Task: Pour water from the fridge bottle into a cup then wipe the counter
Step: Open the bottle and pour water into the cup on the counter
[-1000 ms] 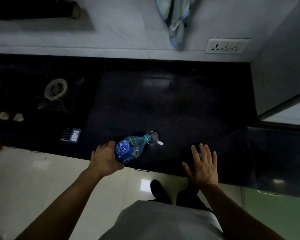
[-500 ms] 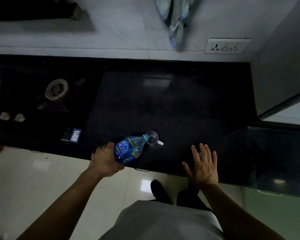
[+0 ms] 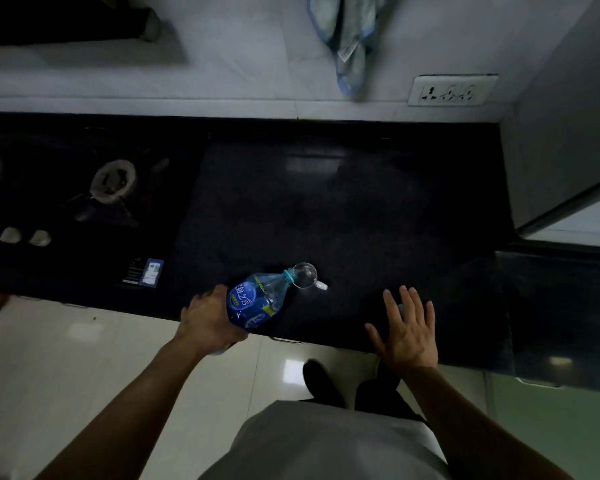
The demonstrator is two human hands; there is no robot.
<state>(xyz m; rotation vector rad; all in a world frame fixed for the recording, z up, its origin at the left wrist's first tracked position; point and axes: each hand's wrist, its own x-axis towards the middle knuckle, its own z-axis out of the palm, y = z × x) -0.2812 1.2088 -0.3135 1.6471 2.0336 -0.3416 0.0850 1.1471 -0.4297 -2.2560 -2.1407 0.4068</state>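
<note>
My left hand (image 3: pixel 208 317) grips the base of a clear plastic water bottle (image 3: pixel 257 297) with a blue label. The bottle is tilted far over, its open neck at the rim of a small clear glass cup (image 3: pixel 305 276) with a handle on its right. The cup stands on the dark counter (image 3: pixel 326 209) near the front edge. My right hand (image 3: pixel 407 329) rests flat on the counter to the right of the cup, fingers spread and straight. A pale blue cloth (image 3: pixel 350 39) hangs on the white wall above the counter.
A gas hob with a round burner (image 3: pixel 113 180) fills the counter's left part, with two knobs (image 3: pixel 25 236) at its front. A wall socket (image 3: pixel 451 93) sits right of the cloth. A grey fridge side (image 3: pixel 561 150) stands at the right.
The bottle's base has risen slightly and my left hand has shifted a little with it. My right hand has stayed put.
</note>
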